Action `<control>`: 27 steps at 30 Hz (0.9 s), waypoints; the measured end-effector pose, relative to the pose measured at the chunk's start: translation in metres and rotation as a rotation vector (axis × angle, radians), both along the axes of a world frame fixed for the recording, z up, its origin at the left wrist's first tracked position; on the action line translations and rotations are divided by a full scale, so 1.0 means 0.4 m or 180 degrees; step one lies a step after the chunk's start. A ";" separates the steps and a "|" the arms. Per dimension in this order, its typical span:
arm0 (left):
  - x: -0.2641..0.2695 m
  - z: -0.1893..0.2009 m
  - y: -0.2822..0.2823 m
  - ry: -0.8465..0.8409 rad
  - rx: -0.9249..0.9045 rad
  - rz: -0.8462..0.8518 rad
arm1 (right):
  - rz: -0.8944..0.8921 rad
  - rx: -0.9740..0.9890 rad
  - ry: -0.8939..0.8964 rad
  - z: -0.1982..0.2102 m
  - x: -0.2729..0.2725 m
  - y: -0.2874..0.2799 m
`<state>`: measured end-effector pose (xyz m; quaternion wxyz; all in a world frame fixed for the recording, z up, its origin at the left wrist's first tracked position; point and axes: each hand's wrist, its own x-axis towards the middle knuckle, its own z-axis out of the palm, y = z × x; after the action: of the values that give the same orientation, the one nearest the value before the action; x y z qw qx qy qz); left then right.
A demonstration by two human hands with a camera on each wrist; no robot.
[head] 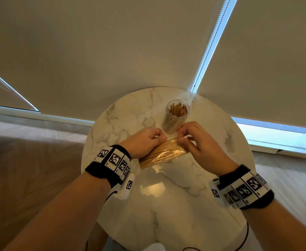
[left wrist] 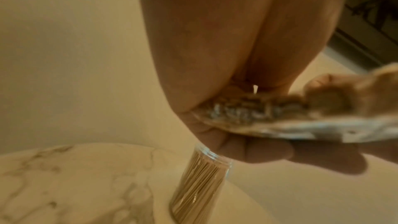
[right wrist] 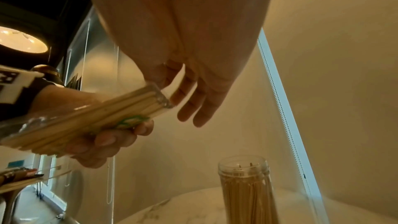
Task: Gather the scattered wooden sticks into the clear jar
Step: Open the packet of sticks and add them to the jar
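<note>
Plastic-wrapped sticks [head: 162, 153] sit gripped in the left hand [head: 143, 142], the right hand [head: 198, 140] pinching the wrap's end.

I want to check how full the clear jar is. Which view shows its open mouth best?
The head view: it looks down into the clear jar, showing stick ends packed inside. The right wrist view shows its rim and side from below; the left wrist view shows only part of its side, the rim partly behind fingers.

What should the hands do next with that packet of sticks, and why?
Probably pull the wrapper open at its far end. Both hands, left and right, pinch the sealed packet there, so its sticks cannot go into the jar yet. The jar stands open just behind, already holding sticks.
</note>
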<state>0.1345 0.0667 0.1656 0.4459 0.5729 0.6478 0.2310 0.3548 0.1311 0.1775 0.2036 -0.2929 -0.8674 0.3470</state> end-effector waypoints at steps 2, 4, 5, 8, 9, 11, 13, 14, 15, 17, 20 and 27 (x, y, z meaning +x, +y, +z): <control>0.008 -0.002 0.003 0.0049 0.0079 0.0002 | 0.0061 0.0109 -0.0240 0.000 -0.003 0.009; 0.014 -0.001 0.007 0.0072 0.0089 0.0002 | 0.0138 0.0144 -0.0496 0.006 -0.007 0.017; 0.015 0.000 0.008 0.0115 0.0096 -0.0015 | 0.0165 0.0110 -0.0574 0.009 -0.010 0.020; 0.018 -0.001 0.006 0.0296 0.0188 -0.0109 | 0.0174 -0.0045 -0.0657 0.027 -0.010 0.028; 0.017 -0.003 0.003 0.0327 0.0225 -0.0100 | 0.0149 -0.0176 -0.0551 0.035 -0.006 0.030; 0.009 -0.012 -0.001 0.0274 0.0233 0.0079 | 0.0014 -0.0602 -0.0220 0.051 0.004 0.036; -0.004 -0.022 -0.003 0.0224 0.0197 0.0399 | -0.0158 -0.0790 -0.0093 0.056 0.015 0.043; -0.009 -0.027 -0.003 0.0230 0.0186 0.0547 | -0.0209 -0.0808 -0.0108 0.054 0.018 0.046; -0.012 -0.029 -0.001 0.0238 0.0200 0.0685 | -0.0218 -0.0862 -0.0100 0.052 0.018 0.047; -0.018 -0.032 0.002 0.0191 0.0241 0.0954 | -0.0205 -0.1043 0.0032 0.044 0.013 0.046; -0.029 -0.028 0.003 -0.0821 -0.0037 0.1339 | -0.0519 -0.1193 0.0245 0.022 0.003 0.055; -0.015 -0.048 0.014 -0.1986 -0.0165 0.2086 | -0.1307 -0.1395 0.0176 -0.020 -0.032 0.057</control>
<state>0.1283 0.0724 0.1462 0.5373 0.2293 0.6352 0.5052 0.3418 0.1538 0.1697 0.2250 -0.4896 -0.6886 0.4853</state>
